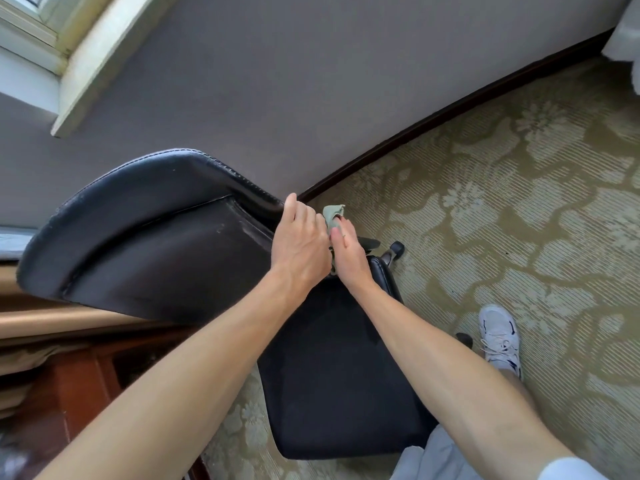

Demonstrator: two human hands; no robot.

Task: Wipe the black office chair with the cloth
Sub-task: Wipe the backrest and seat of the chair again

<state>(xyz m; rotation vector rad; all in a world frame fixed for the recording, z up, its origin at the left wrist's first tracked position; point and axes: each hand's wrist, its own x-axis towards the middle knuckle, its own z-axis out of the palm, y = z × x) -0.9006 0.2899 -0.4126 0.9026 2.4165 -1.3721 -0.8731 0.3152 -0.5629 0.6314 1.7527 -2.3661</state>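
The black office chair (pixel 156 244) fills the middle of the view, its leather backrest to the left and its dark seat (pixel 339 382) below my arms. My left hand (pixel 299 244) grips the right edge of the backrest, thumb pointing up along it. Right beside it, my right hand (pixel 349 258) holds a small green cloth (pixel 333 216), which sticks out above its fingers at the backrest's right edge. How the right fingers lie around the cloth is partly hidden by the left hand.
A grey wall with a dark baseboard (pixel 450 109) runs behind the chair. A wooden desk (pixel 69 393) stands at the lower left. Patterned green carpet (pixel 519 209) spreads to the right, where my white shoe (pixel 500 337) stands. A chair caster (pixel 396 249) shows by the base.
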